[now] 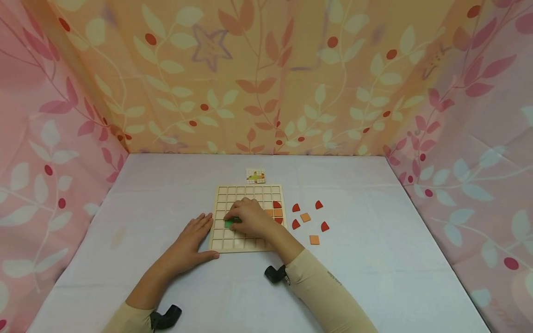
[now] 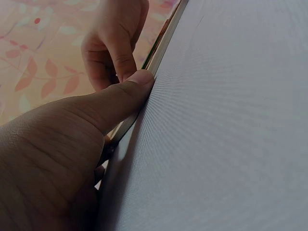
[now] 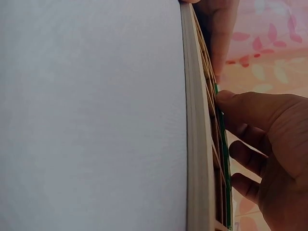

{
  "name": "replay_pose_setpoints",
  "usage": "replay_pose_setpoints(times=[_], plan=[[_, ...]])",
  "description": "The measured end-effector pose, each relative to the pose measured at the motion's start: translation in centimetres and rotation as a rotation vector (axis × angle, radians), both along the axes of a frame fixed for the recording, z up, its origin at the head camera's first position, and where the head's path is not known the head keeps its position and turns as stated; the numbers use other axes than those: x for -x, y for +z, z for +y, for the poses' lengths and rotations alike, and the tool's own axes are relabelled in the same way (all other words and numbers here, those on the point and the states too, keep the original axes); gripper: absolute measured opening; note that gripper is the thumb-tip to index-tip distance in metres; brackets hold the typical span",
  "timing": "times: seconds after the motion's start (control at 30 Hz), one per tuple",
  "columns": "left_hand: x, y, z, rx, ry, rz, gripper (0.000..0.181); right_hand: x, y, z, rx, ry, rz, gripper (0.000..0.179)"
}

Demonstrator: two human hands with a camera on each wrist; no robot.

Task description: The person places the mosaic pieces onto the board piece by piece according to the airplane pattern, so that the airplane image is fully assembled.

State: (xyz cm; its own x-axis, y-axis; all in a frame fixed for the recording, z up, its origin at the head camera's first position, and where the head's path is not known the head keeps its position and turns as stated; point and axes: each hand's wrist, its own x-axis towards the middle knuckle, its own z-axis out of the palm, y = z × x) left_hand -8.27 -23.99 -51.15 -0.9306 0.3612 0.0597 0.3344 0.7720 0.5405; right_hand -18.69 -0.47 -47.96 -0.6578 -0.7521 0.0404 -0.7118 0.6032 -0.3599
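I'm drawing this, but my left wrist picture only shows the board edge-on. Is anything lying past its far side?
Observer: Yes, the head view shows a small picture card just beyond the board.
Operator: Cool! And to its right?
Observer: Four red pieces and two orange squares lie loose there.
Operator: What's the right hand at?
Observer: Its fingers are curled at a green piece, on the left half of the board.
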Motion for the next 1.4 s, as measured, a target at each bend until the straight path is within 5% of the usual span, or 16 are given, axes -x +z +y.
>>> replay_pose_setpoints(times=[0.3, 0.97, 1.4], plan=[[0.0, 0.1, 0.0, 0.020, 0.013, -0.045, 0.109, -0.4, 1.2, 0.4, -0.011, 0.016, 0.035, 0.029], [-0.1, 0.2, 0.3, 0.017, 0.026, -0.018, 0.108, -1.1, 7.7, 6.7, 0.108, 0.039, 0.085, 0.025], [0.0, -0.1, 0.1, 0.022, 0.037, -0.050, 0.109, -0.9, 8.1, 12.3, 0.176, -0.055, 0.077, 0.027]])
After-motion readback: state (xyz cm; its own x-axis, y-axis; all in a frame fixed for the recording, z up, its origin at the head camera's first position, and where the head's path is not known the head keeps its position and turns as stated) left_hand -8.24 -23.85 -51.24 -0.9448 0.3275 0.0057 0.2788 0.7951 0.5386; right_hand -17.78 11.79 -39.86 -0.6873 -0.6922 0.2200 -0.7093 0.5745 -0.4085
